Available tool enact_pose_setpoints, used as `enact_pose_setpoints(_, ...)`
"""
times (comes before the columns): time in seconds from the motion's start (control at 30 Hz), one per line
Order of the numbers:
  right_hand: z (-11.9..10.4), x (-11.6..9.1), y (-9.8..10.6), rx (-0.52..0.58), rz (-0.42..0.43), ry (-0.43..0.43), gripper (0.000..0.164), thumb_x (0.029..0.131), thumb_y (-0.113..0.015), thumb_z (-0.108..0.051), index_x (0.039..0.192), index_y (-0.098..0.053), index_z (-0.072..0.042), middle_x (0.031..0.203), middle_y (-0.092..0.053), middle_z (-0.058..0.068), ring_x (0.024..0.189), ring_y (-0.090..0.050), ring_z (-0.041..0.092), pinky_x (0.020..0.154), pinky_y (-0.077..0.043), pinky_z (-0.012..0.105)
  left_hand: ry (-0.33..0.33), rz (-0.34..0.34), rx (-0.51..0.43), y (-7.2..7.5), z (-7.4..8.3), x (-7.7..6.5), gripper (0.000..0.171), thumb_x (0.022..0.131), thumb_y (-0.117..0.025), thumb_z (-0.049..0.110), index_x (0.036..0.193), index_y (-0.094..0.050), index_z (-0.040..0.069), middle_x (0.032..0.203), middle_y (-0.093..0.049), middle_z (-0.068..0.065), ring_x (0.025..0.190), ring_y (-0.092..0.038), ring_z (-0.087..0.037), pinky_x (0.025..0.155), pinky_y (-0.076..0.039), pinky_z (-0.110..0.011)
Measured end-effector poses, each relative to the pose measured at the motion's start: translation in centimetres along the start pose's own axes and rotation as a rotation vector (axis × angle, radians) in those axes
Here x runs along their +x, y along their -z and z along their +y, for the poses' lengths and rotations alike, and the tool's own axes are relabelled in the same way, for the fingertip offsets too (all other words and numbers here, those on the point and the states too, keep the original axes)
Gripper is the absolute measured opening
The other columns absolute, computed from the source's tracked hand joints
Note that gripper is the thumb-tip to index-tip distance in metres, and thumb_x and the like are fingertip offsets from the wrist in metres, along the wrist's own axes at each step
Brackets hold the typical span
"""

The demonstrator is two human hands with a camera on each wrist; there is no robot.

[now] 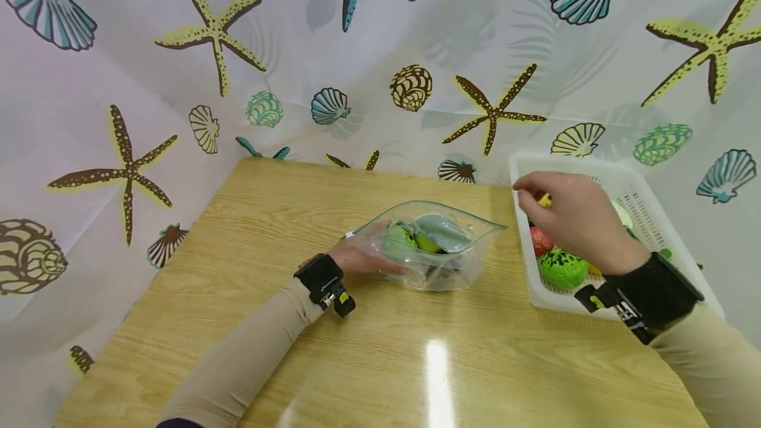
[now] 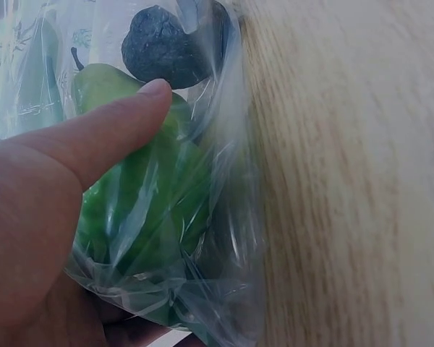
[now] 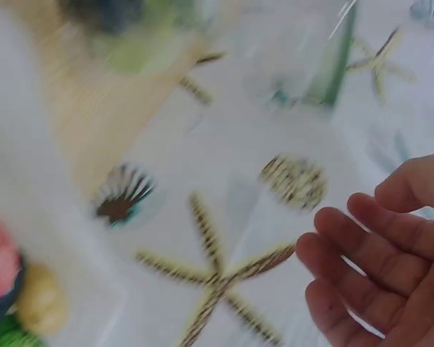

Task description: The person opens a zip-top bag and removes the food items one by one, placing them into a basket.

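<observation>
My left hand [image 1: 359,257] holds the side of a clear zip bag [image 1: 460,276], with the thumb laid over the plastic and the fingers on its other side. The bag's green-edged mouth gapes. Inside are a green pear-shaped piece [image 2: 105,83] with a stem and a dark, lumpy round piece [image 2: 163,47]; the rest is partly hidden by plastic glare. Over the near-left side of a white basket [image 1: 538,296] hovers my right hand [image 1: 573,216]. Its fingers are loosely bent and nothing is in them, as the right wrist view shows.
In the basket lie a green ball-like piece [image 1: 561,269], a red piece [image 1: 541,241] and other colourful pieces, partly covered by the right hand. The wooden table [image 1: 333,355] meets a shell-and-starfish curtain [image 1: 368,84] at the back and left.
</observation>
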State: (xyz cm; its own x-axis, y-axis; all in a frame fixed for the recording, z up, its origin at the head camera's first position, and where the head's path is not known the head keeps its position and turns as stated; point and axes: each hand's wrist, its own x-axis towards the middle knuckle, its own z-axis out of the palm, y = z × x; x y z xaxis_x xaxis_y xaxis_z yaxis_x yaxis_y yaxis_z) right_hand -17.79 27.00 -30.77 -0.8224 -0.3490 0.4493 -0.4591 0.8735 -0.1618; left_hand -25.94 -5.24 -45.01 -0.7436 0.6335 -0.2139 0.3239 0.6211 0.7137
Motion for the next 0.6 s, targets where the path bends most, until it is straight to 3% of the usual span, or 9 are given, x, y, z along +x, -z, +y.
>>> enact_pose_setpoints(0.1,-3.2,0.7,-0.2,0.055,-0.001,0.158,0.017,0.09,-0.057,-0.012,0.099,-0.071,-0.009,0.088,-0.07,0.002,0.076,-0.059,0.009,0.06,-0.052,0.037,-0.001,-0.004,-0.028,0.2,0.5,-0.3,0.108,0.074,-0.076,0.046,0.152,-0.014,0.005,0.155,-0.015,-0.015,0.134,-0.018,-0.029,0.107,-0.027,-0.052)
enact_pose_setpoints(0.2,-5.4,1.2,-0.6,0.141,-0.169,0.25,0.02,0.093,-0.058,-0.014,0.109,-0.069,-0.012,0.101,-0.069,0.0,0.091,-0.058,0.009,0.071,-0.053,0.039,0.007,-0.01,-0.068,0.2,0.7,-0.4,0.107,0.075,-0.076,0.044,0.152,-0.014,0.004,0.154,-0.016,-0.016,0.134,-0.02,-0.029,0.108,-0.026,-0.052)
enact_pose_setpoints(0.37,-6.8,1.9,-2.2,0.27,-0.509,0.296,0.03,0.099,-0.045,-0.005,0.121,-0.063,-0.012,0.117,-0.064,0.002,0.107,-0.054,0.012,0.085,-0.051,0.039,0.014,0.02,-0.031,0.0,0.3,-0.3,0.109,0.072,-0.077,0.049,0.152,-0.015,0.007,0.154,-0.02,-0.013,0.131,-0.026,-0.028,0.106,-0.029,-0.052)
enact_pose_setpoints(0.5,-6.7,2.6,-4.0,0.312,-0.656,0.287,0.034,0.099,-0.04,0.0,0.124,-0.062,-0.009,0.12,-0.064,0.006,0.11,-0.053,0.014,0.09,-0.049,0.038,0.044,0.038,0.028,0.0,-0.1,-0.2,0.113,0.068,-0.076,0.057,0.153,-0.015,0.013,0.154,-0.023,-0.009,0.133,-0.021,-0.028,0.105,-0.028,-0.056)
enact_pose_setpoints(0.6,-6.3,3.0,-5.3,0.314,-0.755,0.289,0.035,0.101,-0.039,-0.003,0.125,-0.062,-0.014,0.119,-0.063,0.002,0.106,-0.054,0.01,0.088,-0.049,0.035,0.053,0.056,0.104,-0.1,-0.4,-0.1,0.114,0.065,-0.074,0.063,0.153,-0.02,0.016,0.151,-0.028,-0.008,0.132,-0.023,-0.027,0.103,-0.03,-0.055)
